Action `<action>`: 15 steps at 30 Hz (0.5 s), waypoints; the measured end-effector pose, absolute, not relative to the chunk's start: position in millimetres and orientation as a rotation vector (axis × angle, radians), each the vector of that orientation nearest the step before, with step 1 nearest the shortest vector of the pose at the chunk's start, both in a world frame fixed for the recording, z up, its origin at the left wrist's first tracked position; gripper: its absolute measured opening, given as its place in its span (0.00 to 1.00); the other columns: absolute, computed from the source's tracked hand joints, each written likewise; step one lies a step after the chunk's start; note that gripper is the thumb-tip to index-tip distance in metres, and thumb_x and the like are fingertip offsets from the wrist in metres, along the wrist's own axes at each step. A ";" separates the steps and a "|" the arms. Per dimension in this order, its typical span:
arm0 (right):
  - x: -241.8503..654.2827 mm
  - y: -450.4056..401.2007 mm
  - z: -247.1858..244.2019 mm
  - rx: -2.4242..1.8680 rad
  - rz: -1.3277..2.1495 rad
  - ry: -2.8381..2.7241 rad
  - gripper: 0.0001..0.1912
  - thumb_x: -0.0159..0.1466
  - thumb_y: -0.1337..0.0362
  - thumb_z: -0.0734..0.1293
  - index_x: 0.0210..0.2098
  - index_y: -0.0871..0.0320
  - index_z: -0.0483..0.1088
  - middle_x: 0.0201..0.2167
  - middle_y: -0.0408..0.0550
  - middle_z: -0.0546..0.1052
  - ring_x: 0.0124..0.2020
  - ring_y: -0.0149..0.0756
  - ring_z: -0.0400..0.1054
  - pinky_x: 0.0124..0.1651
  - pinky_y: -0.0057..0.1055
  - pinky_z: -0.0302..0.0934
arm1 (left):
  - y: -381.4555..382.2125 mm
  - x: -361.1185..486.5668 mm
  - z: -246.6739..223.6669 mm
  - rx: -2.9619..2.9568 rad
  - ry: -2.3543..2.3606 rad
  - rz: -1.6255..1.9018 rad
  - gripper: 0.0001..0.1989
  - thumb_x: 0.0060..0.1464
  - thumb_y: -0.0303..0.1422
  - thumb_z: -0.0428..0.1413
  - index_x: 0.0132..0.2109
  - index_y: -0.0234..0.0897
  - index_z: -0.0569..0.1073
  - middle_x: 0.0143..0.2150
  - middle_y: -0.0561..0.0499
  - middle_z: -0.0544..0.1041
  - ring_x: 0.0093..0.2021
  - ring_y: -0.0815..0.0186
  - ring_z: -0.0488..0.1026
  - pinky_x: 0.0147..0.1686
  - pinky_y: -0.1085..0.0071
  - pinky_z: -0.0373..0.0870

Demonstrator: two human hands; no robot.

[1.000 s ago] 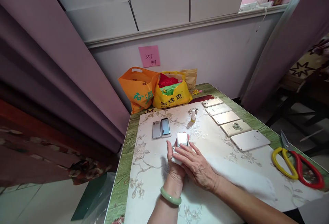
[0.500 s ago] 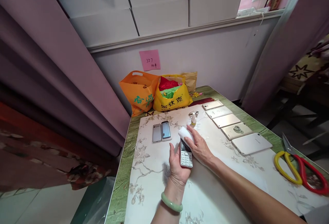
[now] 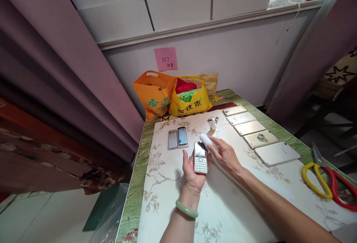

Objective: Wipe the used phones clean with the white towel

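Note:
A silver keypad phone (image 3: pixel 200 158) lies face up in my left hand (image 3: pixel 193 174), whose thumb points up beside it. My right hand (image 3: pixel 226 156) holds a white cloth or pad (image 3: pixel 205 139) at the phone's upper right edge, its fingers pressed round it. Beyond my left hand, a grey phone (image 3: pixel 172 139) and a slider-like phone with a bluish screen (image 3: pixel 182 137) lie side by side. A small bottle with a white cap (image 3: pixel 213 125) stands past my right hand, in front of a dark coiled item.
Several gold and white phones (image 3: pixel 250 128) lie in a row at the right. Red-and-yellow scissors (image 3: pixel 325 183) are near the right edge. An orange bag (image 3: pixel 154 94) and a filled yellow bag (image 3: pixel 191 103) stand at the back, below a pink note (image 3: pixel 165 59).
My right hand and the white cloth have moved right, off the keypad phone's screen, which now shows. The camera view has shifted slightly.

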State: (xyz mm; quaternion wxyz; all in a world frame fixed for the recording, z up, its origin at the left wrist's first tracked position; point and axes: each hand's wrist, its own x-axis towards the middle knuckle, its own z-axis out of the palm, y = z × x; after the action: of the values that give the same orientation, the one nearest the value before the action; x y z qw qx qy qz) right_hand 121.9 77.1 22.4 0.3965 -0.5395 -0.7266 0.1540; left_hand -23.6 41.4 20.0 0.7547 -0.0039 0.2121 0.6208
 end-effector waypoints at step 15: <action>118.1 21.9 19.6 -1.060 0.307 -2.134 0.18 0.74 0.62 0.58 0.59 0.49 0.71 0.54 0.52 0.73 0.53 0.39 0.72 0.51 0.32 0.70 | 37.4 -18.7 12.7 0.019 0.542 1.301 0.33 0.58 0.54 0.54 0.55 0.28 0.76 0.53 0.34 0.78 0.53 0.49 0.76 0.56 0.58 0.70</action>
State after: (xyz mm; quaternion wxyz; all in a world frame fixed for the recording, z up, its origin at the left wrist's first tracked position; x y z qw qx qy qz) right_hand 118.1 21.9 19.6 0.3613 -0.4114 -0.8282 0.1192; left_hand -18.7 37.4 12.7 0.7617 0.0088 0.2492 0.5980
